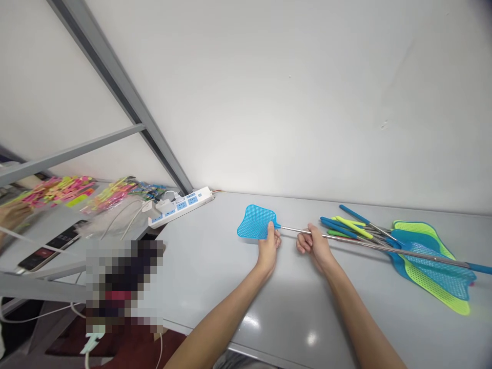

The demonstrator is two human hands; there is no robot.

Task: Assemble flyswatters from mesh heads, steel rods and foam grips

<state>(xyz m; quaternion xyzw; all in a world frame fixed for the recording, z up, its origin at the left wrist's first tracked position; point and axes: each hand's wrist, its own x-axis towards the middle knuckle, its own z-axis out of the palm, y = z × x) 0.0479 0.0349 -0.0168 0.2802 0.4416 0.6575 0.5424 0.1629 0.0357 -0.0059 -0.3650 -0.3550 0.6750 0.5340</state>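
Both of my hands hold one blue fly swatter (257, 221) with a long metal telescopic rod. My left hand (269, 245) is closed at the base of its mesh head, thumb on top. Farther right, my right hand (314, 242) pinches the thin metal rod. The rod runs on to a blue handle (480, 268) at the right edge of the view. Beneath and behind it lies a pile of fly swatters, with blue mesh heads (442, 271), yellow-green mesh heads (457, 303) and several coloured handles (353, 227).
A white power strip (184, 204) with plugs lies at the table's left end, near a grey metal post (154, 143). Beyond it are bagged pink and yellow items (111, 195), a phone (54, 246) and another person's hand (13, 215). A white wall (292, 113) stands behind the table.
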